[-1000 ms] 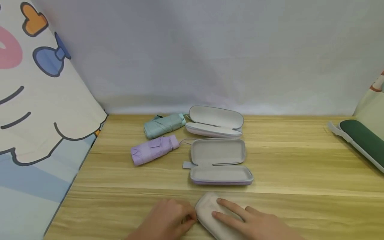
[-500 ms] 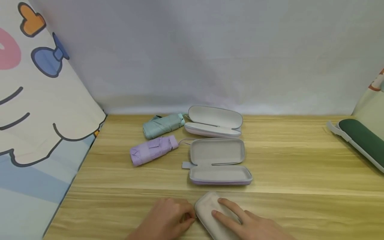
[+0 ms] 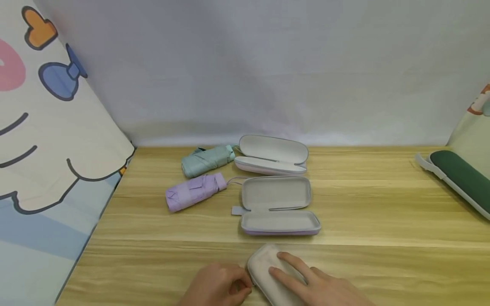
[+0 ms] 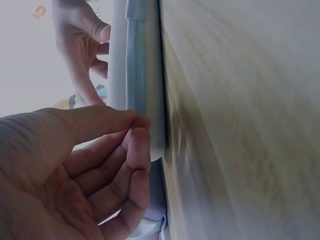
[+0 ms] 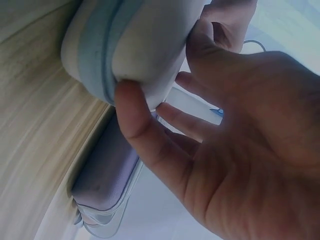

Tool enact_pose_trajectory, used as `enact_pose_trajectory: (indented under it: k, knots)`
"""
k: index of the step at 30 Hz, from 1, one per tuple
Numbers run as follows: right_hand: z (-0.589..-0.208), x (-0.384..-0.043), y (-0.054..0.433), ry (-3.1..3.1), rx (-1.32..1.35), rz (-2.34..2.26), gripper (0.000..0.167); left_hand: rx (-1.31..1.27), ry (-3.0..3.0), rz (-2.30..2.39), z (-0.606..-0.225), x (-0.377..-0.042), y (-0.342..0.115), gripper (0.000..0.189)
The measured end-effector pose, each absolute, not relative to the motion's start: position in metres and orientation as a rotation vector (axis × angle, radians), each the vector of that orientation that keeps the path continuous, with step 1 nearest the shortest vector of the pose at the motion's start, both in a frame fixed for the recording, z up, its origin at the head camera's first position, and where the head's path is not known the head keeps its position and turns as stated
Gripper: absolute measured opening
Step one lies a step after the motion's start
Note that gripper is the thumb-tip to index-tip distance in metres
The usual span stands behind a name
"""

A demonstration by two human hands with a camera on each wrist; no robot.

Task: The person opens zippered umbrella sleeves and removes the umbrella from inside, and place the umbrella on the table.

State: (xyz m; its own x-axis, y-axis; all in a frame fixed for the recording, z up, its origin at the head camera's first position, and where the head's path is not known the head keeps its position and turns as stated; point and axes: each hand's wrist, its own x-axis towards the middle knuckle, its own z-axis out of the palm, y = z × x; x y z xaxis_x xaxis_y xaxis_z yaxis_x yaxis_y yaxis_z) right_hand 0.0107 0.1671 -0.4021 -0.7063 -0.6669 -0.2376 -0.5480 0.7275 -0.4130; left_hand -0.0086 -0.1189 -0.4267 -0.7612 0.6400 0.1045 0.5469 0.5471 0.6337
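The left hand [image 3: 218,284] pinches at the zip [image 4: 136,70] of a pale case [image 3: 264,264]. The right hand [image 3: 320,285] holds the case, spread across its top.

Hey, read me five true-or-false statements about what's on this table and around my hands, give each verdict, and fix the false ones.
1. The right hand rests on the pale zippered case. True.
2. The teal folded umbrella lies inside a case. False: the teal folded umbrella lies on the wooden table, outside the cases.
3. The purple case stands open. True.
4. The dark green case lies at the table's left. False: the dark green case lies at the far right.
5. The purple folded umbrella is left of the purple case. True.
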Motion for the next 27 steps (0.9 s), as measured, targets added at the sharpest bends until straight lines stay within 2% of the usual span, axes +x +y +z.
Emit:
enact_pose_trajectory:
  k: [20,27]
  knots:
    - [-0.402,0.015,0.166,2.646,-0.971,-0.404,0.083,1.222,2.560,1.100,-0.456,0.012,-0.100,0.003]
    - [-0.401,0.014,0.166,2.607,-0.937,-0.422,0.084,1.208,2.522,1.067,-0.459,0.018,-0.093,0.012]
